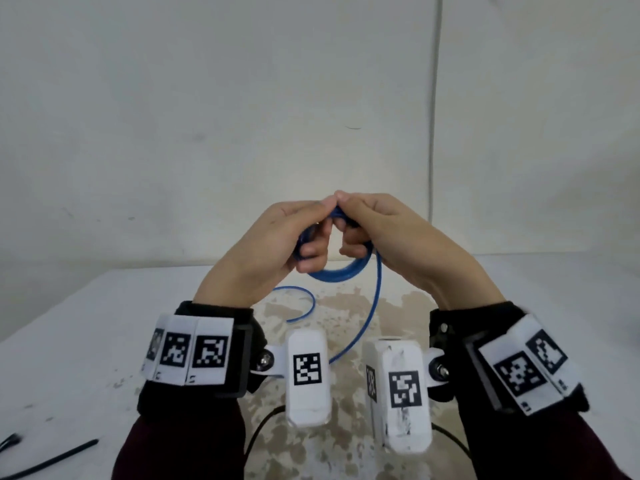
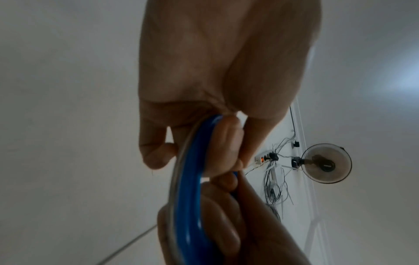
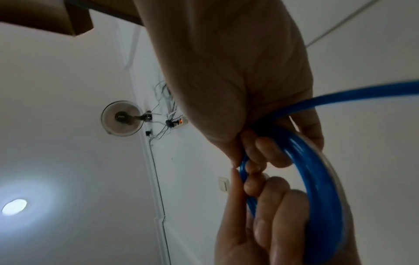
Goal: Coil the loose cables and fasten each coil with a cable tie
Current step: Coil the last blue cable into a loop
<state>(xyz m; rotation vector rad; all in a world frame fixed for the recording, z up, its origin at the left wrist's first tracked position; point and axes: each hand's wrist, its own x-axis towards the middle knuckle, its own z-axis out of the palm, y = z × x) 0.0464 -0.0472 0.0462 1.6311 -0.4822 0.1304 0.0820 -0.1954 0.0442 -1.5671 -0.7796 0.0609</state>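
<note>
A blue cable coil (image 1: 335, 271) hangs in the air above the white table (image 1: 86, 348). My left hand (image 1: 311, 237) grips its left side with curled fingers, and my right hand (image 1: 353, 233) grips its top right; the thumbs meet at the top. A loose blue tail (image 1: 372, 313) drops from the right hand toward the table, and another loose stretch (image 1: 304, 306) curves on the table. In the left wrist view the left hand (image 2: 204, 136) curls round the coil (image 2: 188, 188). From the right wrist, the right hand (image 3: 260, 148) wraps the coil (image 3: 317, 179), with the left hand's fingers (image 3: 267, 215) below.
A black cable tie (image 1: 52, 459) lies near the table's front left, with another dark piece (image 1: 10, 441) at the left edge. A plain wall stands just behind the table. Thin black cords (image 1: 259, 427) run below the wrist cameras.
</note>
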